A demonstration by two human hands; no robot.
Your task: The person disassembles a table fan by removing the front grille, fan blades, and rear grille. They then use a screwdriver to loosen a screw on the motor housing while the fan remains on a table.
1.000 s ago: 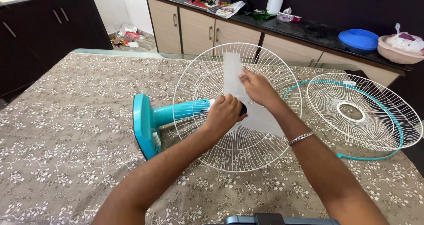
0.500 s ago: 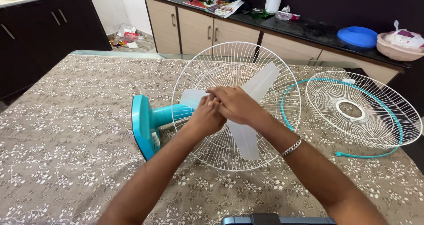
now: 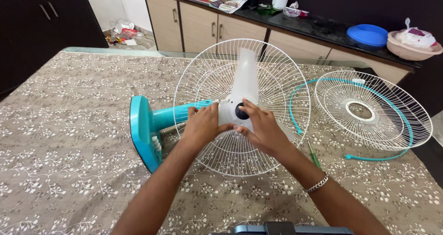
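Hands: your left hand (image 3: pixel 203 124) and right hand (image 3: pixel 260 129) both close loosely around the hub of the translucent white plastic fan blade (image 3: pixel 244 85), fingers curled on its rim, thumbs near the dark round centre cap (image 3: pixel 242 111).
Blade position: it sits on the motor shaft inside the white wire rear guard (image 3: pixel 242 108), at the middle of the table, one vane pointing straight up.
Fan body: the teal plastic table fan (image 3: pixel 152 124) lies on its side, base to your left.
Handling: the blade looks light, thin and springy; its vanes would flex or crack if levered, so hold it at the thick hub as you do now.
Surroundings: the detached white wire front guard with teal ring (image 3: pixel 371 110) rests to your right on the brown floral tablecloth (image 3: pixel 69 124); a green-handled screwdriver (image 3: pixel 314 155) lies beside your right forearm.
Change: half a second ago a vane pointed lower right and your hands overlapped; now they sit apart and the blade has turned.
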